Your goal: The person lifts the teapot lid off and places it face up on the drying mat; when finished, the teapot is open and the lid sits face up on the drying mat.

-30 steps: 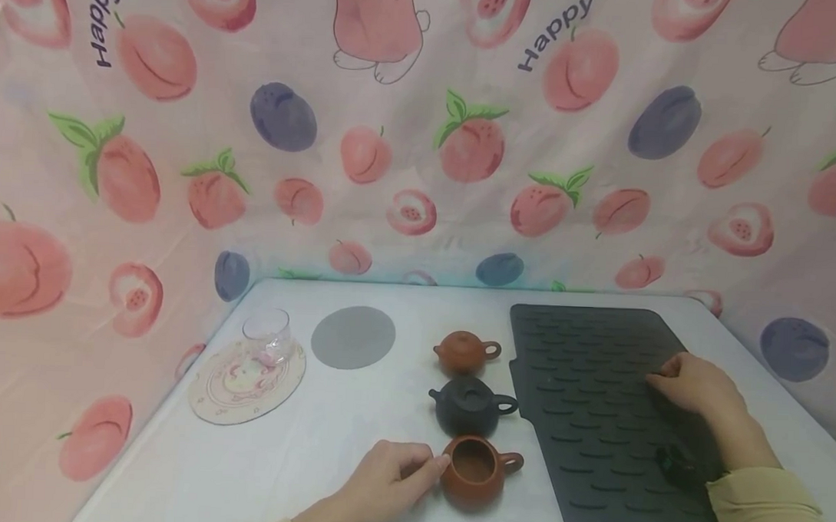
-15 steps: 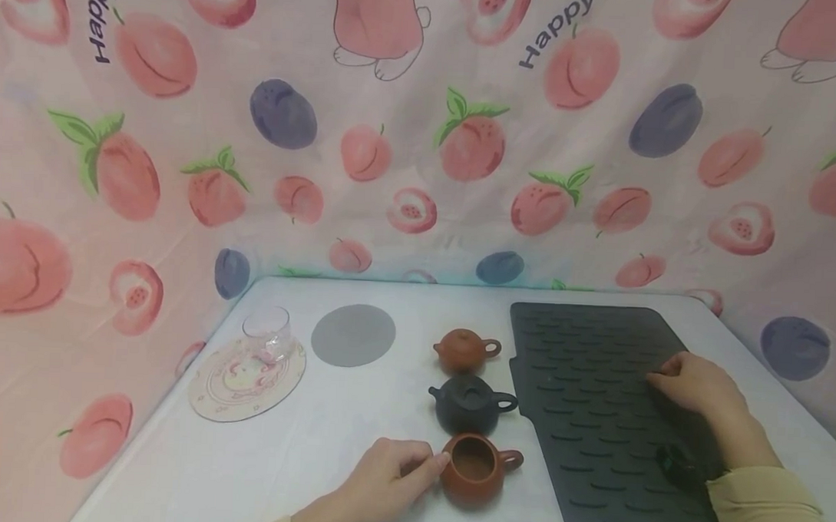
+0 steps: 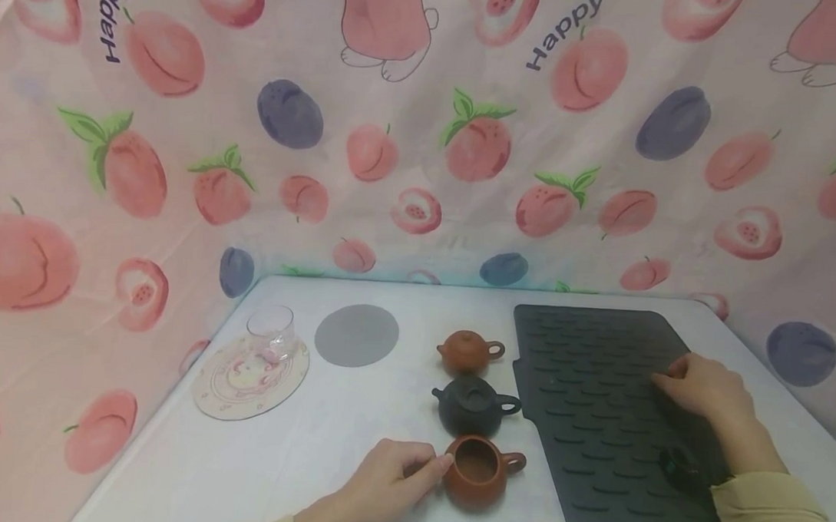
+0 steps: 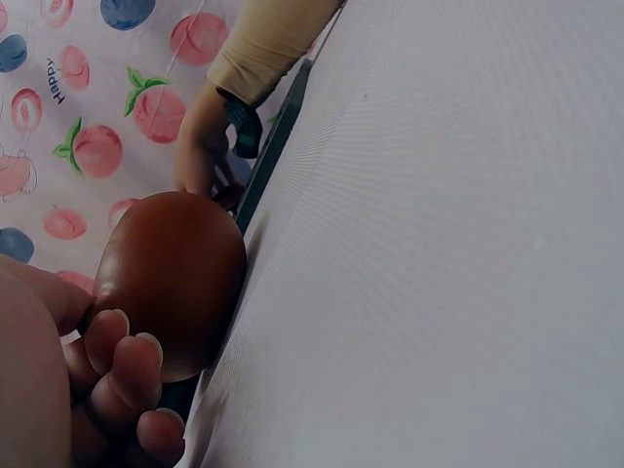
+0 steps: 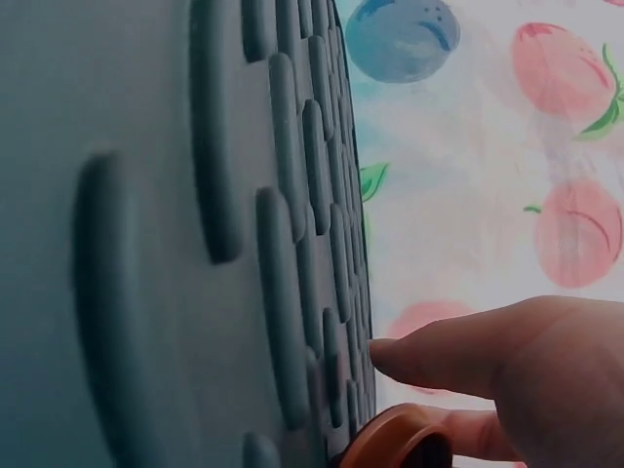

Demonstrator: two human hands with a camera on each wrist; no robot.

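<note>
In the head view, my left hand [image 3: 390, 479] pinches the spout side of a reddish-brown lidless teapot [image 3: 475, 489] standing on the white table. Its spout is hidden behind the fingers. The left wrist view shows curled fingers against the same teapot [image 4: 175, 283]. My right hand [image 3: 711, 390] is low over the dark ridged mat [image 3: 592, 421], fingers curled. By its fingers, the right wrist view shows part of a round reddish-brown teapot lid [image 5: 390, 439], cut off by the frame's edge. A black teapot [image 3: 470, 405] and a smaller orange-brown teapot [image 3: 466, 351] stand in line behind the lidless one.
A clear glass [image 3: 272, 334] stands on a round patterned coaster [image 3: 213, 396] at the left. Beside it lies a flat grey disc [image 3: 357, 336]. A fruit-printed cloth [image 3: 410, 99] hangs behind the table.
The head view has shifted slightly. Both hands and the teapots keep their places.
</note>
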